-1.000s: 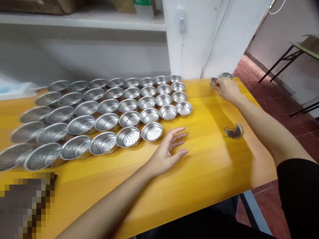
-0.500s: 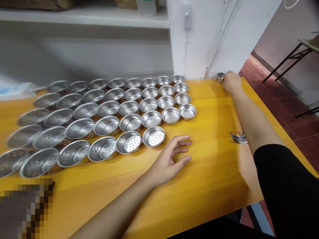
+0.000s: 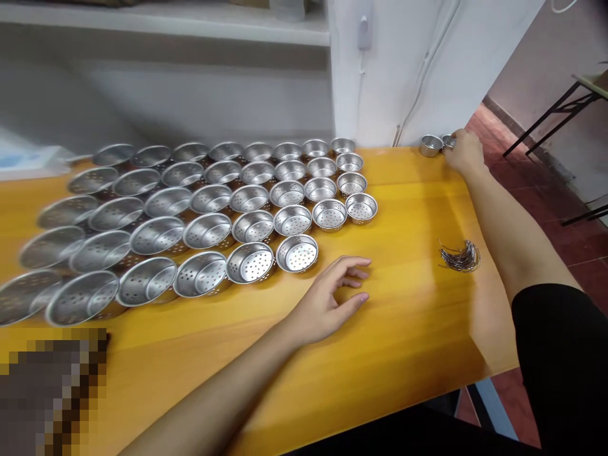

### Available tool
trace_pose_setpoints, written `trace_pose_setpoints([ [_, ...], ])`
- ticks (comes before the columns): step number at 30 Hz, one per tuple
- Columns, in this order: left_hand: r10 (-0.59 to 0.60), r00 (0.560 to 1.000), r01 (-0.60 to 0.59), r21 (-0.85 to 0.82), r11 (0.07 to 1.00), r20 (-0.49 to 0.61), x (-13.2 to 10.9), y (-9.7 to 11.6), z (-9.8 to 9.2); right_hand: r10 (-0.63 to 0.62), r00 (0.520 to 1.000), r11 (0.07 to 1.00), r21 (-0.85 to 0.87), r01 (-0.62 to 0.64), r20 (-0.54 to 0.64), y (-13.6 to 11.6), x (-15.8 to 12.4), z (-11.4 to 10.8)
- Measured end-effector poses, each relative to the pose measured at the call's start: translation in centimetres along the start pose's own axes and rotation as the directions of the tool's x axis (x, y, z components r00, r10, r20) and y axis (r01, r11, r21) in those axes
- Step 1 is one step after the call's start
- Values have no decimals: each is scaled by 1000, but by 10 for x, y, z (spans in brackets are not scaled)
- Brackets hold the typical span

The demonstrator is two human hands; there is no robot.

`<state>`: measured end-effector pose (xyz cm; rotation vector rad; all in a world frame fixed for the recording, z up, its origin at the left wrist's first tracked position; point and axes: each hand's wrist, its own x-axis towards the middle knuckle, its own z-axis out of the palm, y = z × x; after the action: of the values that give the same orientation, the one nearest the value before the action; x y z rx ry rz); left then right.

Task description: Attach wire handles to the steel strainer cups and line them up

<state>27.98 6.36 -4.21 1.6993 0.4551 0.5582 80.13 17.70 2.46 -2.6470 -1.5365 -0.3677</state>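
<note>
At the far right corner of the table, my right hand (image 3: 466,152) has its fingers closed on the rim of a small metal cup (image 3: 448,142), partly hidden by the fingers. Just left of it stands a similar metal cup (image 3: 431,146). My left hand (image 3: 332,297) hovers low over the table, fingers apart and holding nothing. Nearest to it is a perforated metal basket (image 3: 297,253), round and open at the top, at the front right of several rows of such baskets.
On the yellow table (image 3: 389,342), a bundle of bent metal wires (image 3: 462,256) lies near the right forearm. A white shelf (image 3: 166,25) juts out above the baskets at the back. A white pillar with a cable (image 3: 418,88) rises behind the table.
My right hand has moved a little to the right, uncovering part of the second cup beside the first. My left hand stays nearly in place. The view has shifted slightly.
</note>
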Motion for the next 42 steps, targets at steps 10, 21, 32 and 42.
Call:
trace_pose_setpoints([
  [10, 48, 999, -49, 47, 998, 25, 1, 6, -1, 208, 977, 926, 314, -209, 40, -19, 2, 16],
  [21, 68, 997, -71, 101, 992, 33, 5, 8, -1, -93, 986, 962, 243, 124, -136, -71, -46, -30],
  [32, 257, 920, -337, 263, 904, 296, 7, 12, 4, -658, 753, 690, 377, 618, -29, -167, -223, -89],
  [42, 302, 790, -491, 257, 832, 533, -3, 13, 23, -823, 555, 532, 514, 673, 125, -220, -265, -82],
])
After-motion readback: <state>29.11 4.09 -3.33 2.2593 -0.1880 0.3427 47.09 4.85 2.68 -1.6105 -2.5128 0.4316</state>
